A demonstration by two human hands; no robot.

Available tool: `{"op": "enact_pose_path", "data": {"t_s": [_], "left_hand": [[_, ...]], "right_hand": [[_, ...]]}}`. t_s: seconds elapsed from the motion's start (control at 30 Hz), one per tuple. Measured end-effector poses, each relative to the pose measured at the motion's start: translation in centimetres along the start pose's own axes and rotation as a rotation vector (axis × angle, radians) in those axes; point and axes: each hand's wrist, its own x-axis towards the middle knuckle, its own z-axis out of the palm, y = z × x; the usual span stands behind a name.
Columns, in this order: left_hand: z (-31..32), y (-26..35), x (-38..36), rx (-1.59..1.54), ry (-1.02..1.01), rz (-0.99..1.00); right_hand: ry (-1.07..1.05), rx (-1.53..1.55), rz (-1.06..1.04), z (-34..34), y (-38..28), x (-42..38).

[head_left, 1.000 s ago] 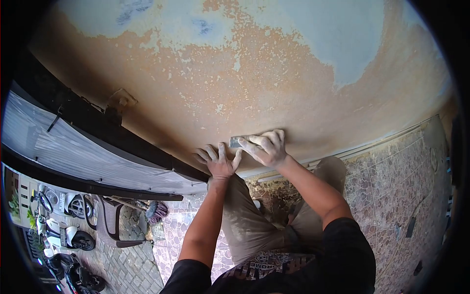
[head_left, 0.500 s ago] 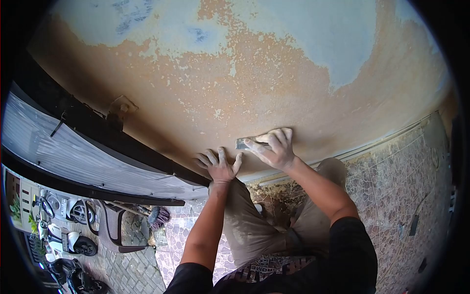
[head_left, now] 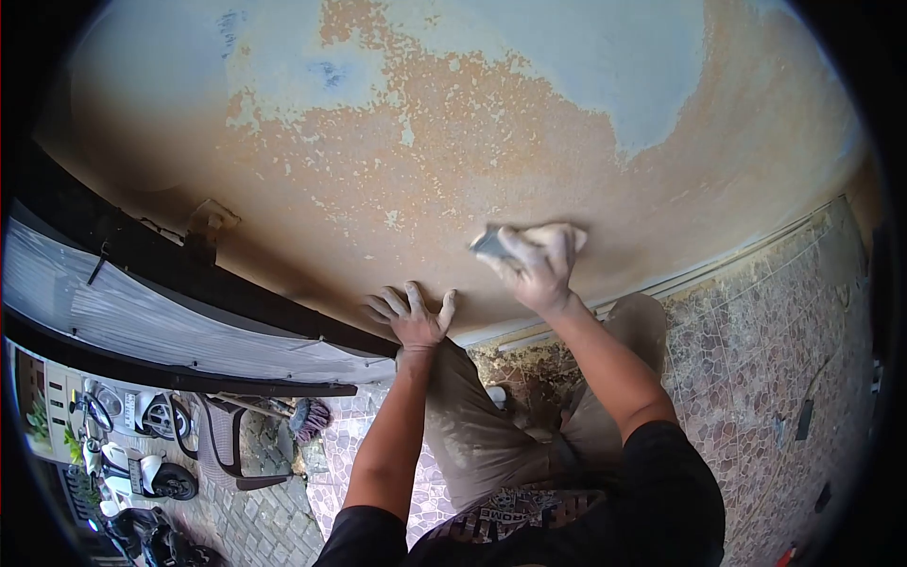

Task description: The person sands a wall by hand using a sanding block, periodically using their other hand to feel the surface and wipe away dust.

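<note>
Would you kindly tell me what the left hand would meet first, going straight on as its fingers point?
Sliding along the wall, the left hand would probably reach the pale flecks first, though depth here is hard to judge.

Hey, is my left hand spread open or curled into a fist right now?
Spread open: your left hand shows its fingers fanned apart against the wall, with the thumb angled away from them.

Toward three o'clock, the right hand (head_left: 542,263) is blurred and covers part of the block (head_left: 488,241) (we can't see its far side). At eight, the edge cuts a black motorbike (head_left: 146,534); at four, we can't identify a red thing (head_left: 787,556).
</note>
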Motion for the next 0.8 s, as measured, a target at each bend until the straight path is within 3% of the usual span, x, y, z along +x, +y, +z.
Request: {"op": "enact_pose_path", "data": {"t_s": [0.03,0.07,0.1,0.23,0.3,0.33,0.4,0.53,0.63,0.73,0.8], "left_hand": [[-0.2,-0.1,-0.2,-0.012,0.026,0.013],[-0.3,-0.1,-0.4,-0.009,0.018,0.018],[-0.2,-0.1,-0.4,0.002,0.030,0.018],[0.1,-0.1,-0.5,0.028,0.024,-0.003],[0.3,-0.1,-0.6,0.001,0.030,-0.008],[0.2,-0.2,-0.8,-0.022,0.028,-0.013],[0.3,-0.3,-0.7,-0.013,0.019,-0.020],[0.4,-0.3,-0.7,-0.004,0.060,0.011],[0.3,-0.2,-0.8,0.001,0.040,-0.016],[0.3,-0.3,-0.9,0.010,0.032,-0.008],[0.2,-0.3,-0.9,0.005,0.035,-0.008]], "right_hand": [[0.159,-0.028,0.104,-0.1,0.6,2.7],[0.310,0.103,0.358,0.4,0.8,4.4],[0.313,0.101,0.365,0.7,0.6,4.1],[0.156,0.039,0.111,2.2,0.0,0.1],[-0.175,0.034,-0.189,0.5,-0.3,-3.2],[-0.171,0.031,-0.188,-0.3,0.0,-3.1],[-0.127,0.045,-0.114,-1.0,1.0,-1.7],[0.452,0.154,0.463,-1.0,2.8,7.5],[0.583,0.295,0.615,2.0,0.5,5.5],[-0.063,0.098,0.017,2.1,-1.8,-3.4],[-0.175,0.096,-0.038,1.5,-1.4,-4.8]]}}
